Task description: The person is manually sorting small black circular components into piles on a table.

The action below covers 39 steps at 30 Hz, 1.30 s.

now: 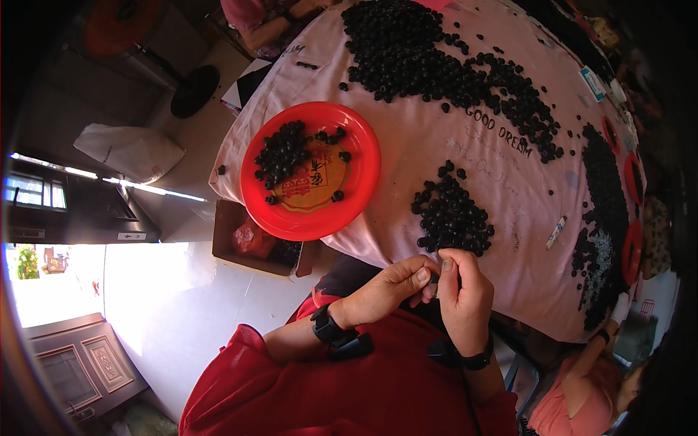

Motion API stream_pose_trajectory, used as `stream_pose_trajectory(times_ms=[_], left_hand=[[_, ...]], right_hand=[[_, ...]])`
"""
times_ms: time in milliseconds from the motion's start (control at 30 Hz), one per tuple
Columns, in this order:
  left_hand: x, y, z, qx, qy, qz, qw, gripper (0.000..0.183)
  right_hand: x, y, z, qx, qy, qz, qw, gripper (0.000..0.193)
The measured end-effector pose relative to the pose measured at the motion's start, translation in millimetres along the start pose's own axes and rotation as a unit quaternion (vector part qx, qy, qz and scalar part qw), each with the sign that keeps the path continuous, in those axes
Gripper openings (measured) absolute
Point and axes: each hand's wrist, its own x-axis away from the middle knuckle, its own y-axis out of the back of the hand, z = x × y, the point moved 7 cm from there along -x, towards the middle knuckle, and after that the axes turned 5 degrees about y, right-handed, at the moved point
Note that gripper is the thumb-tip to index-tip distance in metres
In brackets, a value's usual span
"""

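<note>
The left hand [402,285] and right hand [467,299] meet, thumbs and fingers pinched closed on one black piece [434,279], partly hidden between their tips. Just beyond the fingers lies one small heap [452,216]; one big heap [411,62] spreads farther off, and one red plate [361,192] sits leftward.

a small dark piece [434,280], mostly hidden, sits pinched between left hand [396,286] and right hand [467,294]. just beyond, small rounded black pieces [452,216] lie loosely heaped on the pink cloth [389,200].
</note>
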Motion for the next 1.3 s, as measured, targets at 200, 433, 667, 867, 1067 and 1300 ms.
stream_pose_trajectory(times_ms=[200, 433, 667, 867, 1067, 1300], left_hand=[[-0.6, 0.2, 0.4, -0.010, -0.004, -0.003, 1.000, 0.032], [-0.4, -4.0, 3.1, 0.004, -0.004, 0.014, 1.000, 0.034], [-1.9, -1.0, 1.2, 0.003, 0.000, -0.021, 1.000, 0.028], [-1.9, 0.3, 1.7, -0.003, -0.006, -0.019, 1.000, 0.028], [-0.2, -1.5, 0.1, -0.008, -0.003, -0.016, 1.000, 0.028], [-0.8, 0.0, 1.2, -0.010, -0.003, -0.011, 1.000, 0.029]], right_hand=[[2.5, -0.6, -2.4, -0.012, -0.029, -0.008, 0.999, 0.010], [3.7, 4.2, -11.1, -0.019, -0.075, -0.008, 0.997, 0.012], [6.8, 2.7, -6.6, -0.023, -0.048, 0.000, 0.999, 0.012], [4.4, 1.3, -5.7, -0.022, -0.047, 0.000, 0.999, 0.012], [6.0, 0.6, -6.0, -0.015, -0.034, -0.010, 0.999, 0.011], [3.9, -0.5, -4.8, -0.011, -0.027, -0.006, 1.000, 0.010]])
